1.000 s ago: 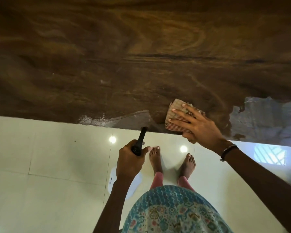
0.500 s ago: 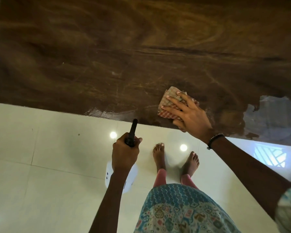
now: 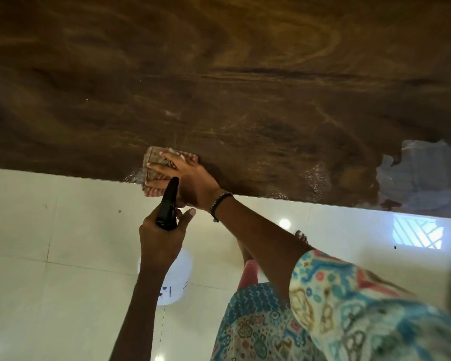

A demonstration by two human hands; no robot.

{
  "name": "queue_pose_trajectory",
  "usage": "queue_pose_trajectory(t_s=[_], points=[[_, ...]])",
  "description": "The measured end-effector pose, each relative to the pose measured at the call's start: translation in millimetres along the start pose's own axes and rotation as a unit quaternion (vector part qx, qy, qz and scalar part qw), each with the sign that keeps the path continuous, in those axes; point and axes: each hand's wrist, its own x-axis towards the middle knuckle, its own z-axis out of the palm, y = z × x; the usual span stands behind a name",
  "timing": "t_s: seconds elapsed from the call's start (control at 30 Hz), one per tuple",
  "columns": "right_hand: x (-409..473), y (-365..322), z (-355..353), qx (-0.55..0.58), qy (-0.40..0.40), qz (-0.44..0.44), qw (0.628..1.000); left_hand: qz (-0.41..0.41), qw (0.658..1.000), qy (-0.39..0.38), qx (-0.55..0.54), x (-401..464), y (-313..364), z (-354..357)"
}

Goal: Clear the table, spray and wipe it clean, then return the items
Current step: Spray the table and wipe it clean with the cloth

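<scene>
- At near table point(image 3: 245, 82) edge: folded checked cloth point(image 3: 155, 165) flat on wood, overhanging edge slightly.
- Right hand point(image 3: 193, 182) on cloth, fingers straight, slightly spread, pressing down.
- Left hand point(image 3: 162, 238) below edge, fingers curled round black head of spray bottle point(image 3: 168, 204); white body hanging over floor.

Cloth point(image 3: 155, 175): checked red and tan, folded into a pad, pressed flat at the desk's near edge, slightly overhanging it.
Spray bottle point(image 3: 167, 272): white body, black nozzle pointing toward the desk, held upright above the floor just before the edge.
Desk point(image 3: 245, 87): dark wood grain, wet sheen near the edge.
</scene>
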Motion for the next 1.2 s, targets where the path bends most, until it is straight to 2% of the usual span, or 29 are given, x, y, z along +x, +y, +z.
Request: queue_pose_trajectory(t_s=[0.07, 0.17, 0.27, 0.43, 0.53, 0.6, 0.67, 0.73, 0.8, 0.97, 1.1, 1.2], points=[[-10, 13, -1, -0.053, -0.014, -0.047, 0.997, 0.007, 1.0, -0.008, -0.003, 1, 4, 1], [-65, 43, -5, -0.084, 0.033, -0.052, 0.995, 0.052, 0.998, -0.024, 0.011, 1, 13, 9], [-145, 77, -5, -0.119, 0.11, 0.006, 0.987, 0.08, 0.995, -0.063, 0.004, -3, 22, 23], [-257, 150, -18, -0.069, 0.124, 0.13, 0.981, 0.103, 0.986, -0.128, -0.004, -14, 35, 55], [-264, 185, -33, -0.016, 0.146, 0.233, 0.961, 0.106, 0.98, -0.166, 0.007, -27, 42, 81], [-248, 190, -37, 0.003, 0.154, 0.26, 0.953, 0.102, 0.975, -0.195, 0.016, -40, 48, 103], [-237, 197, -37, 0.003, 0.135, 0.201, 0.97, 0.106, 0.968, -0.225, 0.023, -53, 55, 124], [-247, 218, -42, -0.025, 0.08, 0.1, 0.991, 0.113, 0.96, -0.255, 0.036, -69, 67, 149], [-266, 250, -54, -0.055, 0.047, 0.044, 0.996, 0.108, 0.952, -0.283, 0.04, -86, 78, 175], [-326, 318, -75, -0.041, 0.079, 0.128, 0.988, 0.116, 0.943, -0.301, 0.076, -125, 104, 242], [-354, 339, -77, -0.034, 0.056, 0.109, 0.992, 0.112, 0.956, -0.239, 0.128, -149, 124, 284], [-363, 347, -77, -0.031, 0.051, 0.09, 0.994, 0.121, 0.956, -0.223, 0.148, -162, 133, 304]])
